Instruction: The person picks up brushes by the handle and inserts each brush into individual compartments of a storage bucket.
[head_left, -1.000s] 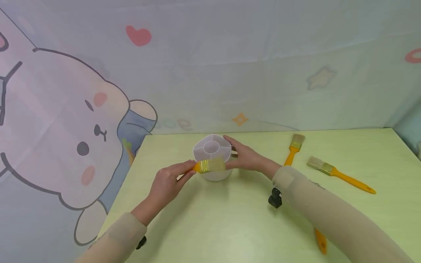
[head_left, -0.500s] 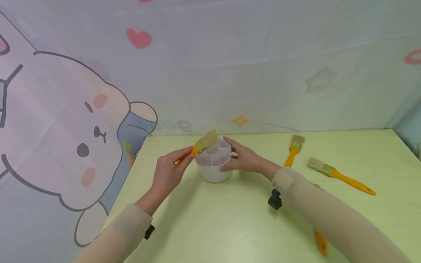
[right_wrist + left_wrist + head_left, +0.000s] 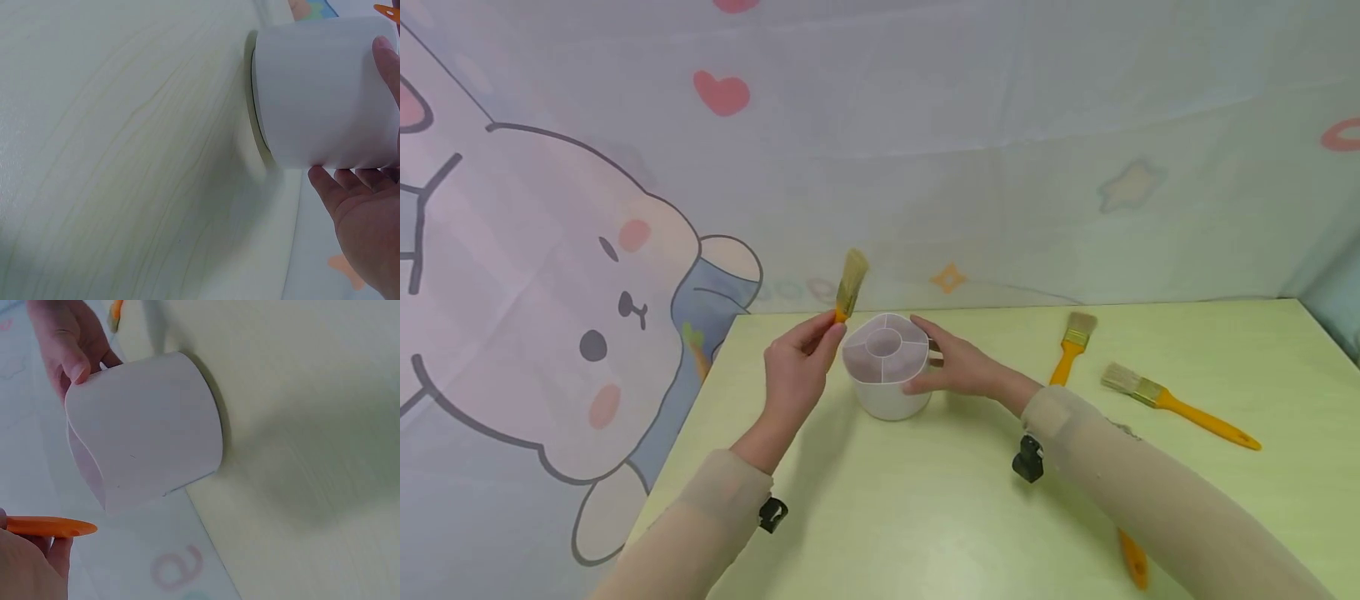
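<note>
Brush (image 3: pixel 851 286) is pinched bristles-up by left hand (image 3: pixel 796 367), divided holder (image 3: pixel 886 402) gripped (for steadiness, seemingly) by right hand (image 3: pixel 961 363)!

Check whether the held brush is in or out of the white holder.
Out: the left hand grips the brush, and its handle end shows outside the holder.

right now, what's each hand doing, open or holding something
Left hand: closed, holding a paintbrush, bristles up.
Right hand: curled round the side of the white divided container, holding it.
</note>
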Motion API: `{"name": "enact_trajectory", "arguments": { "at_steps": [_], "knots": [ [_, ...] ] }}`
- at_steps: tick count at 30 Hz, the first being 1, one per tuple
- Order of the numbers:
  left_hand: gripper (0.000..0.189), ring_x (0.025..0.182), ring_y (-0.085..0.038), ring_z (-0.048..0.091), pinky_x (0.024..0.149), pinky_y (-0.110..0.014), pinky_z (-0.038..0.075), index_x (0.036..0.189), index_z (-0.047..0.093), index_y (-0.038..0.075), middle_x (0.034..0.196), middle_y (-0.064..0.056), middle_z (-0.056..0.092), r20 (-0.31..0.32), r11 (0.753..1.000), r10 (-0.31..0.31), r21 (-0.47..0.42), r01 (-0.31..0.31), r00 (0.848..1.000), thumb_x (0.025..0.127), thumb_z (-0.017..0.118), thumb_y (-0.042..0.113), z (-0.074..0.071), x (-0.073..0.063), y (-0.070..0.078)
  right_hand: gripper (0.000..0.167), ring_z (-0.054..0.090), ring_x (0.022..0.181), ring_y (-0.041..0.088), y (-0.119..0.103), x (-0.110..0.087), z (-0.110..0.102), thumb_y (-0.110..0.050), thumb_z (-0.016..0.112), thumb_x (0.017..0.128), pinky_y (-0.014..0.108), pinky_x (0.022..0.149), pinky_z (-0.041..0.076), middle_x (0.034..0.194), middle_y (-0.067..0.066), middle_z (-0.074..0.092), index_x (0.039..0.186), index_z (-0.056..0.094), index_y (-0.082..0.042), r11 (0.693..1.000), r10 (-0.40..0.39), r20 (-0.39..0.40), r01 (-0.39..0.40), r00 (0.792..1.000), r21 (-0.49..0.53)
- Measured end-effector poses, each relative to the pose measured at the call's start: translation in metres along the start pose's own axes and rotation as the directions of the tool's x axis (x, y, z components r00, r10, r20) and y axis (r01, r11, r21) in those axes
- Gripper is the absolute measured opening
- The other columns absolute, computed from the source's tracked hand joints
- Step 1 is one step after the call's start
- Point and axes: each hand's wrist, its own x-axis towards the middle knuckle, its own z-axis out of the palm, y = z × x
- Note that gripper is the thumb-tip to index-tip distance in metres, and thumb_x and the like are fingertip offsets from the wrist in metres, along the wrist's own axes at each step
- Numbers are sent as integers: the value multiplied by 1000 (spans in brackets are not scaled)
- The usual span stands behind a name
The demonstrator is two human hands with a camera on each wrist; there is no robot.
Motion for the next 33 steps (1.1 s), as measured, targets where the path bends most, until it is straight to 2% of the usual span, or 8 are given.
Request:
{"name": "enact_trajectory", "arguments": {
  "at_steps": [3, 7, 10, 19, 27, 33],
  "knots": [
    [30, 99, -25, 78, 80, -10, 59, 125, 79, 2, 115, -16, 80, -39, 997, -57, -57, 55, 998, 97, 81, 14, 3, 3, 1, 115, 32, 159, 37, 0, 0, 0, -21, 91, 88, 49, 125, 41, 173, 16, 28, 172, 13, -8, 1000, 2, -3, -2, 1000, -2],
    [27, 90, -11, 74, 77, -13, 60, 123, 80, 1, 112, -18, 80, -77, 984, -123, -138, 111, 989, 98, 80, 11, 9, 5, 1, 115, 32, 159, 36, -1, -1, 1, -21, 91, 88, 48, 125, 41, 174, 15, 28, 172, 14, -8, 1000, 10, -3, -10, 1000, -1],
    [28, 87, -3, 71, 78, -13, 60, 124, 79, 0, 113, -19, 80, -84, 972, -163, -186, 145, 983, 99, 79, 11, 14, 5, 0, 115, 33, 159, 36, 0, -1, 1, -21, 91, 88, 48, 125, 41, 174, 15, 28, 172, 14, -8, 1000, 11, -4, -11, 1000, -1],
    [31, 97, -8, 75, 87, -21, 64, 126, 78, 0, 116, -17, 79, -77, 926, -254, -306, 219, 964, 98, 79, 14, 23, 8, 0, 114, 33, 158, 38, -2, 0, 1, -21, 91, 88, 49, 125, 41, 173, 17, 29, 172, 15, -7, 1000, 10, -5, -10, 1000, 0],
    [32, 98, -9, 75, 88, -23, 64, 127, 77, -1, 118, -16, 79, -66, 898, -272, -377, 228, 960, 99, 79, 13, 28, 3, -5, 114, 32, 159, 36, -4, -2, 2, -21, 91, 89, 48, 126, 41, 174, 15, 29, 172, 14, -9, 1000, 21, -1, -21, 1000, 1],
    [32, 101, -10, 75, 92, -27, 64, 129, 76, -1, 120, -17, 78, -47, 875, -293, -416, 248, 955, 100, 77, 13, 28, -1, -11, 113, 33, 158, 39, -6, -2, 1, -21, 90, 89, 51, 125, 40, 172, 19, 31, 172, 14, -8, 1000, 7, 0, -7, 1000, 3]
  ]
}}
